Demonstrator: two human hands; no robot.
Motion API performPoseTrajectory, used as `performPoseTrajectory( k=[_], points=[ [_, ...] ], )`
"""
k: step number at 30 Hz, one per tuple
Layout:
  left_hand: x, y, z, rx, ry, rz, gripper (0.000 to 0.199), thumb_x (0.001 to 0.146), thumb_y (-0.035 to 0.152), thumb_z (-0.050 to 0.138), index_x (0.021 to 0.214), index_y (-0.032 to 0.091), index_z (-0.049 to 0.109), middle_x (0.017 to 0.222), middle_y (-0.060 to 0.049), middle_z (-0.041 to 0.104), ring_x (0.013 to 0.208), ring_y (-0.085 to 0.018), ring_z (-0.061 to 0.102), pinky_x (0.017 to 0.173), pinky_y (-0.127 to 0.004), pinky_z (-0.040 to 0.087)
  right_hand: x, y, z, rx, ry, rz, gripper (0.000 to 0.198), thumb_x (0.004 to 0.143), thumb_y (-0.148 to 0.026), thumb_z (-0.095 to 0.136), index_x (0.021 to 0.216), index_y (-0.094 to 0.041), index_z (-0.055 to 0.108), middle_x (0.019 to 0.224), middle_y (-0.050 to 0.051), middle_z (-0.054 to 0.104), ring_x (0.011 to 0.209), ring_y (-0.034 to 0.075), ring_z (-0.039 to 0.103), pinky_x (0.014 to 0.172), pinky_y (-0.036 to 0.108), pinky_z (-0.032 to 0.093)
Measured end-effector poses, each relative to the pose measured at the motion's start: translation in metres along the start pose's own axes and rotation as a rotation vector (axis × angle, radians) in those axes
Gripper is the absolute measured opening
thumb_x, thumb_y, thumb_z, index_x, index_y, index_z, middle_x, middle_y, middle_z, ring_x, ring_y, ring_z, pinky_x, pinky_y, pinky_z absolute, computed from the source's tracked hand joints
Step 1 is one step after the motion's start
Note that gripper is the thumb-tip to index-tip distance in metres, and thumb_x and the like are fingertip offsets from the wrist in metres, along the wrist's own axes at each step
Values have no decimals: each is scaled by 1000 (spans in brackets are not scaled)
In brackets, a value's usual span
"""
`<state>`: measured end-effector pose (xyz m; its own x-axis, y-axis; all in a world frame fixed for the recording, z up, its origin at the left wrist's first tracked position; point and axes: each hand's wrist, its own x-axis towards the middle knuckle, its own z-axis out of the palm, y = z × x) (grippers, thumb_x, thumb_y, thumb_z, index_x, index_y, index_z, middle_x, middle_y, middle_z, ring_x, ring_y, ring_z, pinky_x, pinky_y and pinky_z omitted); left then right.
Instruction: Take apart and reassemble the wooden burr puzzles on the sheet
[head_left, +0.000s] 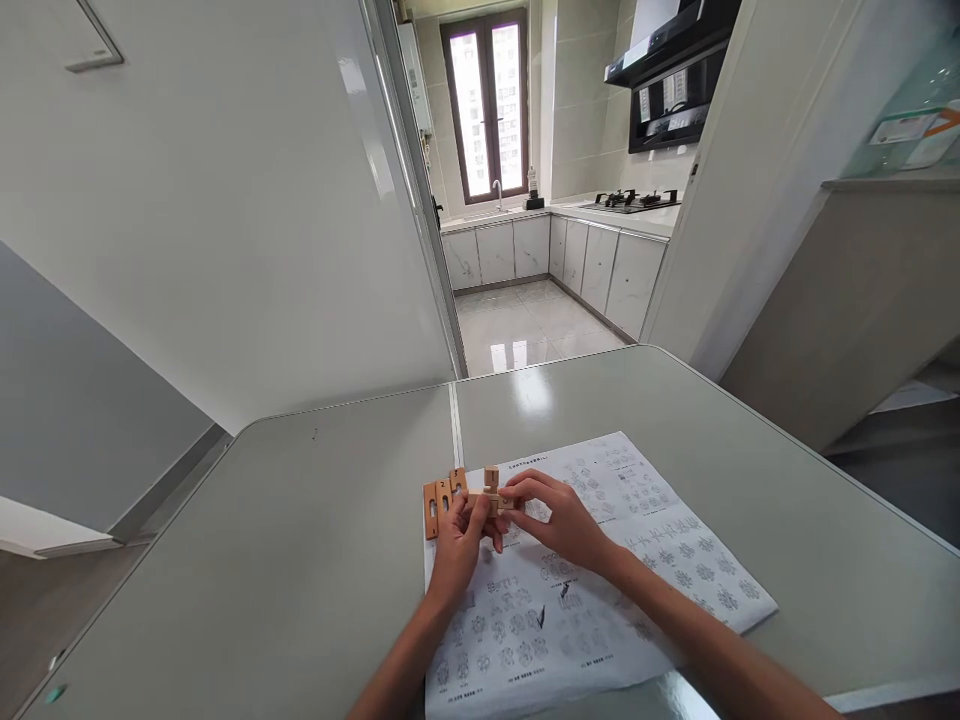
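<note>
Several light wooden puzzle blocks (491, 477) are joined in a small cross-like cluster, with one block standing upright at the top. My left hand (459, 545) is closed around the cluster's left and lower side. From the right, the fingers of my right hand (562, 515) pinch the end of a block that sticks out of it. Just left of the cluster, flat brown wooden pieces (430, 510) marked with numbers and cut with slots lie side by side, partly behind my left hand. Under both hands is a large paper sheet (600, 640) printed with rows of puzzle drawings.
The sheet lies on a grey-green glossy table (322, 560) with a pale seam (454, 425). A white wall (225, 200) rises behind at the left. Beyond the table's far edge a doorway opens on a kitchen with white cabinets (585, 255). At the right stands a shelf (862, 290).
</note>
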<state>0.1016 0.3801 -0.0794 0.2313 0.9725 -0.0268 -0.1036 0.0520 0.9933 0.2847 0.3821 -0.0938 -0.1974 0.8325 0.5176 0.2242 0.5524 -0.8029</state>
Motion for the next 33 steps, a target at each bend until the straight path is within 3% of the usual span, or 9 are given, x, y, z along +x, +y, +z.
performPoseTrajectory(
  k=[5, 16, 21, 25, 29, 33],
  points=[
    [1, 0, -2, 11, -28, 20, 42, 93, 59, 63, 91, 18, 59, 75, -2, 70, 55, -11, 59, 58, -25, 50, 0, -1, -1, 136, -27, 154, 17, 99, -39, 65, 104, -23, 68, 92, 4, 76, 84, 21, 73, 80, 37, 61],
    [-3, 6, 1, 74, -8, 22, 37, 94, 54, 65, 91, 17, 60, 76, -2, 71, 53, -11, 59, 62, -26, 50, 1, -6, -2, 149, -16, 179, 18, 96, -41, 67, 97, -23, 67, 89, 3, 75, 82, 22, 73, 77, 37, 59],
    [-2, 10, 0, 89, 32, 41, 38, 93, 55, 66, 91, 17, 62, 70, 0, 67, 55, -12, 58, 61, -26, 50, 3, -3, -4, 177, -45, 225, 23, 101, -43, 59, 106, -22, 66, 91, 4, 74, 83, 21, 72, 79, 37, 58],
    [1, 9, -3, 93, 100, 60, 38, 91, 56, 68, 91, 18, 62, 69, 2, 65, 55, -11, 56, 60, -25, 48, 1, 11, -2, -27, 37, 221, 22, 104, -38, 52, 115, -23, 65, 103, 7, 70, 90, 23, 69, 85, 40, 57],
    [3, 5, -5, 108, 154, 61, 39, 89, 57, 69, 85, 19, 60, 65, 3, 64, 54, -12, 56, 60, -25, 47, -6, 28, 1, -234, -91, 140, 31, 96, -27, 63, 127, -26, 63, 126, 12, 60, 112, 28, 63, 95, 46, 55],
    [3, 3, -6, 110, 170, 67, 40, 87, 58, 70, 84, 19, 61, 64, 3, 63, 54, -12, 55, 58, -25, 46, -8, 33, 1, -332, -122, 106, 18, 95, -20, 63, 111, -25, 68, 117, 10, 64, 109, 29, 61, 95, 46, 53]
  ],
)
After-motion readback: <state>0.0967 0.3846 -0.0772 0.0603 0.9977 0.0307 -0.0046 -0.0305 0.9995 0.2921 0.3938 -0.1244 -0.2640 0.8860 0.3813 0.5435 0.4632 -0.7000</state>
